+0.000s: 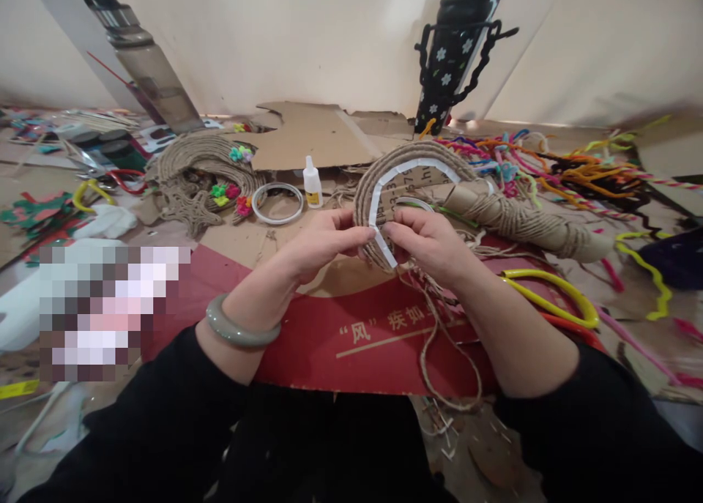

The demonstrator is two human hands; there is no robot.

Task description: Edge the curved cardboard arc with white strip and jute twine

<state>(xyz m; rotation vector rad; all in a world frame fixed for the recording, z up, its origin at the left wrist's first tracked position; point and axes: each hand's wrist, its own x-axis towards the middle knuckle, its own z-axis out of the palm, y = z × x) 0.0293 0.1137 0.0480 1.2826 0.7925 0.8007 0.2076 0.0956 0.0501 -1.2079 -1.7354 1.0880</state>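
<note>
A curved cardboard arch covered with rows of brown twine (365,184) is held up in front of me. A white strip (376,209) runs along its inner curve, beside bare cardboard with printed characters. My left hand (324,245) pinches the arch's lower left part, thumb on the white strip. My right hand (427,241) is closed at the same end, its fingertips close to the left thumb; what lies under them is partly hidden. Loose twine (477,375) hangs in a loop below the right hand. Behind that hand lies a tube wound with twine (513,221).
A small glue bottle (313,188) stands beyond a tape ring (277,204). Another twine arch with coloured flowers (203,159) lies left. Yellow handles (576,305) sit by my right forearm. A red board (307,356) lies beneath; pipe cleaners (549,168) crowd the right, a tumbler (446,64) behind.
</note>
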